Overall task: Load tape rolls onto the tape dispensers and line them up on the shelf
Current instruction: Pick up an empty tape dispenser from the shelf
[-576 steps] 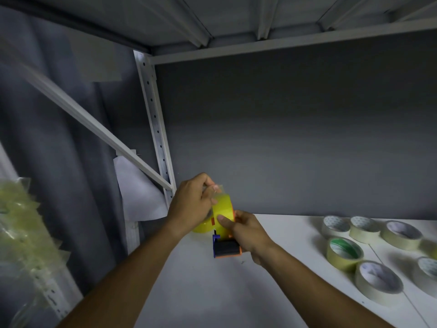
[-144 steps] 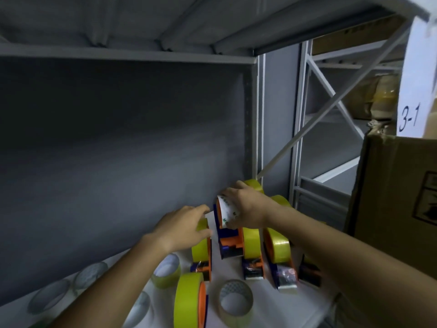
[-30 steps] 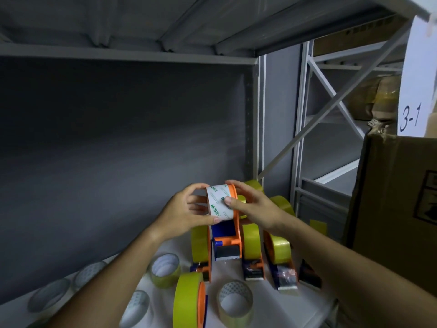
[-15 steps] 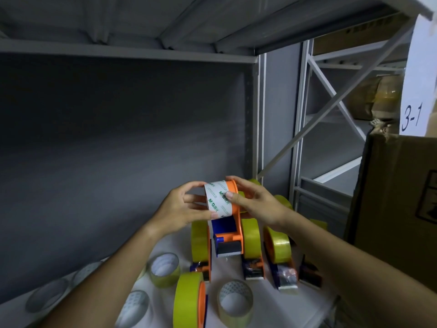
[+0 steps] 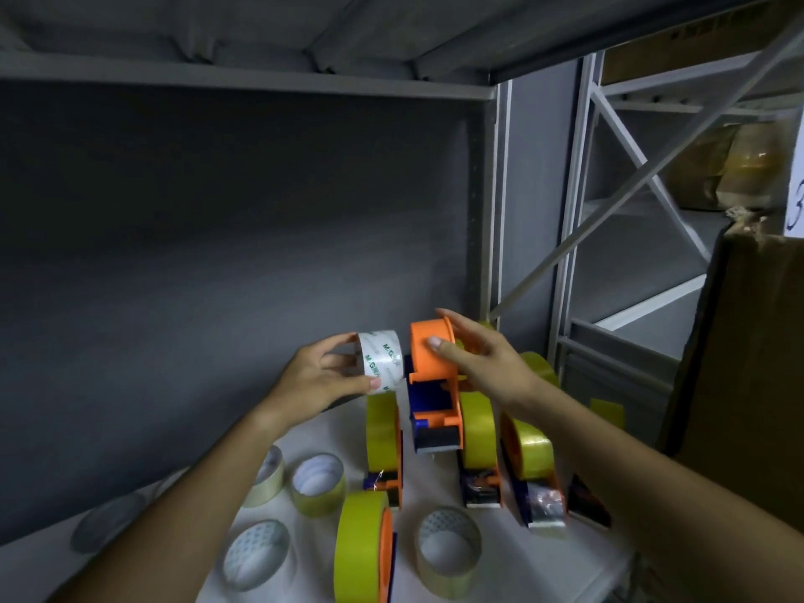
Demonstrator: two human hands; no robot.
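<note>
The white shelf (image 5: 435, 493) carries loaded dispensers (image 5: 383, 446) and perhaps five loose tape rolls (image 5: 448, 550).

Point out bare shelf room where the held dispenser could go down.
Bare patch: between the left loaded dispenser and the next one, under the held dispenser. Another: the strip behind the loose rolls, along the back wall. Crowded: front edge and right end, near the box.

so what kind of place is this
Probably a warehouse or stockroom: grey metal shelving with cross-braces, a worn cardboard box with a handwritten paper label, and many tape rolls lying on the white shelf.
</note>
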